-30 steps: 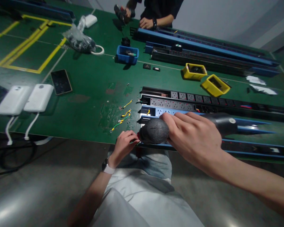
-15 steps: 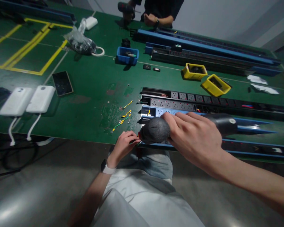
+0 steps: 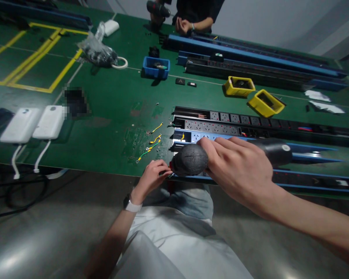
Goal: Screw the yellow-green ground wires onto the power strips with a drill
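My right hand (image 3: 240,170) is wrapped round the grip of a black power screwdriver (image 3: 190,159). Its rounded back faces me and covers the end of the power strip below it. My left hand (image 3: 155,174) is at the table edge, fingertips pinched together beside the tool; whatever they hold is hidden. Several power strips (image 3: 212,127) with rows of sockets lie side by side under and beyond the tool. Left of their ends are short yellow-green wires (image 3: 148,151) with ring terminals.
A blue bin (image 3: 156,69) and two yellow bins (image 3: 266,104) stand farther back. White power banks (image 3: 49,122) with cables lie at left, near a bag of parts (image 3: 99,52). Across the table, a person's hand (image 3: 184,25) is beside long blue profiles (image 3: 221,48).
My hands and the screwdriver stay almost in place. Across the table, the other person's tool has shifted slightly right and their hand has turned.
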The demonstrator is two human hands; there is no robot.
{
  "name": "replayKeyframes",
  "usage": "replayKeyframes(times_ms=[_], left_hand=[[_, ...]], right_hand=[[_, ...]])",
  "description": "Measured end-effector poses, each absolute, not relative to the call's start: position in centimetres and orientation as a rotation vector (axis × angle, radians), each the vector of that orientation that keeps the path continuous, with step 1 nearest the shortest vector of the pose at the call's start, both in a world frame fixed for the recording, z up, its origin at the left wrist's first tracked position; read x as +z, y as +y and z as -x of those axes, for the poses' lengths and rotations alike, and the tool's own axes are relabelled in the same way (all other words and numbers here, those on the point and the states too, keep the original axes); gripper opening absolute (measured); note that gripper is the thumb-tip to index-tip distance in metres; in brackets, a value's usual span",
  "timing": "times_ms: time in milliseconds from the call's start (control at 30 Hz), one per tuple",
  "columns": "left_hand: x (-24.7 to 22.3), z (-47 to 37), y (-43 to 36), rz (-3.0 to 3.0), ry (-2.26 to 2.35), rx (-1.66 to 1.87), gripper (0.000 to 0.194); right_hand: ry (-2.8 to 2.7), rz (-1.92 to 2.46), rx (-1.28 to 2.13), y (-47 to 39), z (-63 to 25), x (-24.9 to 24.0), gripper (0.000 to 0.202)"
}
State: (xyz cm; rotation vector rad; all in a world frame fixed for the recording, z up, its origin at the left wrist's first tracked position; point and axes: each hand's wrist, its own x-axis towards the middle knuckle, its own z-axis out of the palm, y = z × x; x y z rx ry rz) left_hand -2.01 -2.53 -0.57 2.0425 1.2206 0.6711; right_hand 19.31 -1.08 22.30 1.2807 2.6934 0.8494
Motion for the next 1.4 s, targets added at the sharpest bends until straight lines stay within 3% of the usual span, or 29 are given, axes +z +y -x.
replayKeyframes(times_ms=[433, 867, 1067, 1400], left_hand=[[-0.5, 1.9, -2.7, -2.088, 1.224, 0.697, 0.03], [0.4, 2.0, -2.4, -2.148, 1.289, 0.48, 0.012], [0.8, 2.6, -2.5, -2.295, 1.259, 0.432, 0.018], [1.3, 5.1, -0.3, -2.416, 0.791, 0.424, 0.033]], right_hand=[[2.676, -1.303, 0.797, -1.0, -19.4, 22.5, 0.006], [2.685, -1.281, 0.837, -1.2, -19.5, 22.5, 0.01], [2.683, -1.291, 0.82, -1.2, -19.5, 22.5, 0.006], [2.679, -1.285, 0.812, -0.9, -19.3, 22.6, 0.004]])
